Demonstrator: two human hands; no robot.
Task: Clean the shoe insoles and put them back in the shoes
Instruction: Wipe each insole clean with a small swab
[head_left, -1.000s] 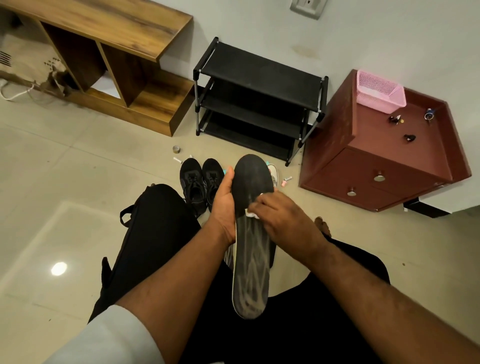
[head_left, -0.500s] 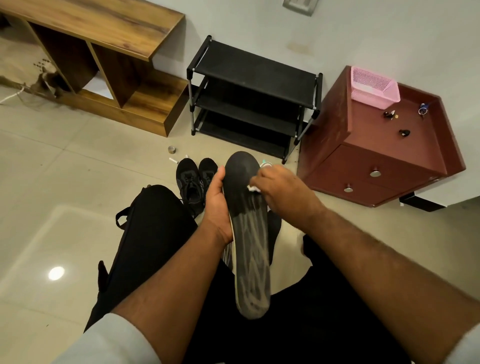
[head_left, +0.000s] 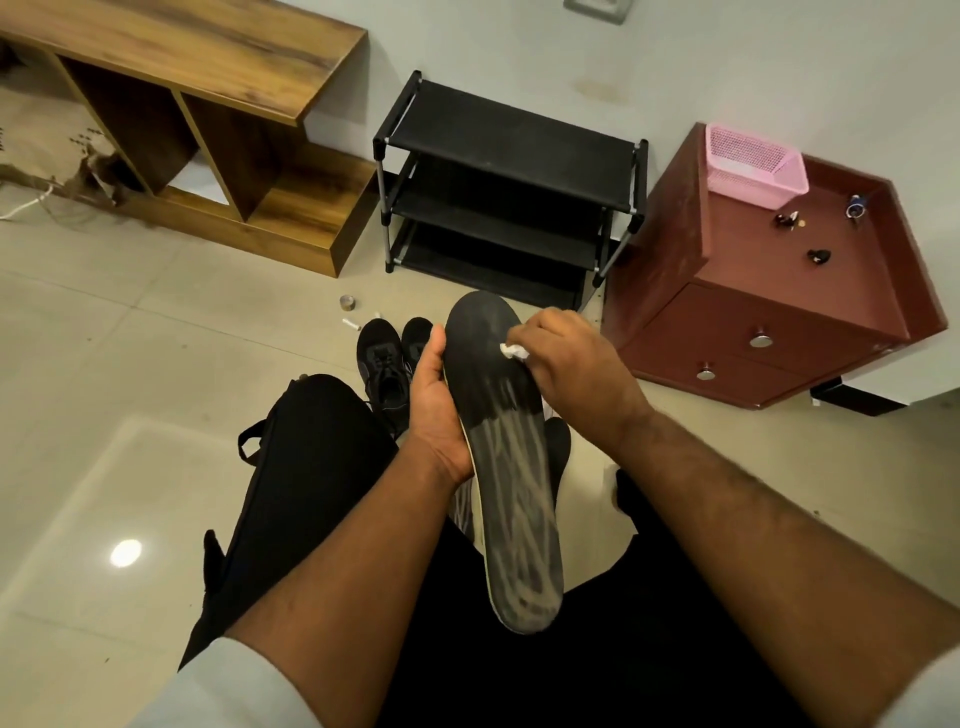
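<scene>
- Since I am seated with the work over my lap, the insole (head_left: 511, 467) stands lengthwise in front of me, heel at 6 o'clock and toe at 12, its top face turned up so I can see where pale streaks remain.
- To keep it from bending under the rubbing, my left hand (head_left: 441, 410) grips its 9 o'clock edge, thumb lying along the rim and fingers curled behind.
- My right hand (head_left: 576, 369) pinches a small white wipe (head_left: 514, 352) and presses it on the forefoot from 3 o'clock; I judge the dark toe part is done and the streaked heel half is left.
- A second insole (head_left: 560, 457) seems to lie under this one, mostly hidden.
- Close at 12 o'clock the black shoes (head_left: 395, 358) wait on the floor (head_left: 130, 364), toes pointing away, handy for refitting.
- Beside my left leg, at 9 o'clock, lies a black bag (head_left: 301, 467).
- Farthest, against the wall: a black shoe rack (head_left: 511, 150) at 12, a wooden shelf unit (head_left: 208, 93) at 10, a red cabinet (head_left: 753, 291) with a pink basket (head_left: 753, 163) at 2.
</scene>
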